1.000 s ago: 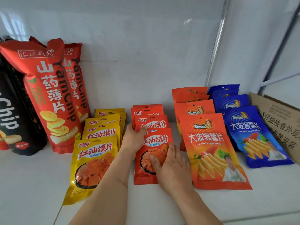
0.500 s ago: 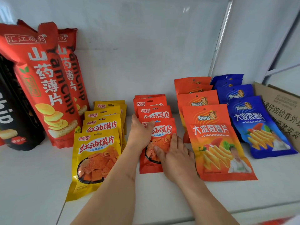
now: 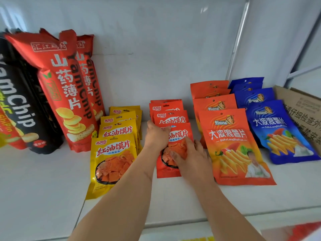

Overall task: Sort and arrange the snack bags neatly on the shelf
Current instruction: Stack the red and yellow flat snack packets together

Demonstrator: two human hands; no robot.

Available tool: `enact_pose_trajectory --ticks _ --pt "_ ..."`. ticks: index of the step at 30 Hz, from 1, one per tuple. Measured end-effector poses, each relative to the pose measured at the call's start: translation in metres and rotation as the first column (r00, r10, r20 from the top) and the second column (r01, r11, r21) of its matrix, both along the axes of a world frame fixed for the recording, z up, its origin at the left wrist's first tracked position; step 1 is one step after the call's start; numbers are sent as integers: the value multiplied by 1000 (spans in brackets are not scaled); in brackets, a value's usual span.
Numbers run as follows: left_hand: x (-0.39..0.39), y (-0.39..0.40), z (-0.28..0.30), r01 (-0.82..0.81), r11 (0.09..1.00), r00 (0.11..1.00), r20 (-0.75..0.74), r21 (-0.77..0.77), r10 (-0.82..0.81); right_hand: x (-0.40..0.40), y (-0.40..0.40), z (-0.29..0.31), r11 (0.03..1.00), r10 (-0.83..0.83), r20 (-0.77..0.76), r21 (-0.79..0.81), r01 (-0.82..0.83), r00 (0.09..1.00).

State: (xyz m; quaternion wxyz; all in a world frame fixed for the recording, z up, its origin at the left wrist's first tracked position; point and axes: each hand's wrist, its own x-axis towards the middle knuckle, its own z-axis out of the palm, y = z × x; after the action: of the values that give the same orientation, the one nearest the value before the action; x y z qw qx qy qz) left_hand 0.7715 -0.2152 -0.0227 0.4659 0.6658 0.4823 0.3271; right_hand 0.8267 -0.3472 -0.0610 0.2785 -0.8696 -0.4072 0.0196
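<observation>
Rows of snack bags lie overlapped on a white shelf (image 3: 43, 185). The front red small bag (image 3: 167, 171) sits in the middle row, with more red bags (image 3: 171, 117) stacked behind it. My left hand (image 3: 157, 134) grips its upper left edge, thumb over the top. My right hand (image 3: 191, 159) lies flat on its lower right part, fingers spread. A row of yellow bags (image 3: 112, 153) lies to the left, orange bags (image 3: 231, 145) and blue bags (image 3: 276, 129) to the right.
Tall red yam chip bags (image 3: 67, 91) and black yam chip bags (image 3: 24, 105) stand upright at the left against the back wall. A cardboard box (image 3: 302, 108) sits at the far right. The shelf's front edge (image 3: 225, 218) runs below my forearms.
Both hands have slid the front red bag a little farther back toward the stack. The view has shifted slightly lower and to the left.
</observation>
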Motion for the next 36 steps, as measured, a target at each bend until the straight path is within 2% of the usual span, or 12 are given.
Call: enact_pose_trajectory --ticks 4,7,11,13,16,19,21,27,31,36 --pt "-9 -7 16 -25 999 1000 18 47 24 0 -4 2 998 9 23 68 -10 1000" --pt "-30 -18 30 -42 978 995 -82 204 59 -2 -5 1 993 11 87 118 -21 996" --pt "-87 -33 32 -132 895 952 -198 427 235 -6 -11 3 969 18 207 237 -67 978" --pt "-121 -32 24 -211 850 913 -214 482 348 -14 -13 10 935 52 269 324 -141 962" --pt "-160 -28 12 -304 871 880 -236 387 412 -36 -12 20 879 163 290 392 -272 943" --pt "-175 -25 4 -318 933 921 -176 170 346 -72 -8 20 850 422 55 323 -416 905" --pt "-176 -24 0 -302 950 939 -148 75 310 -94 0 16 857 486 -64 226 -462 871" --pt "-173 -10 -2 -266 963 963 -55 -32 264 -123 32 18 921 390 -51 -2 -390 920" --pt "-173 1 0 -173 981 984 16 -84 175 -130 49 12 946 321 -40 -44 -322 946" --pt "-176 24 6 -26 981 993 108 -190 47 -127 67 10 964 263 -80 -25 -265 961"
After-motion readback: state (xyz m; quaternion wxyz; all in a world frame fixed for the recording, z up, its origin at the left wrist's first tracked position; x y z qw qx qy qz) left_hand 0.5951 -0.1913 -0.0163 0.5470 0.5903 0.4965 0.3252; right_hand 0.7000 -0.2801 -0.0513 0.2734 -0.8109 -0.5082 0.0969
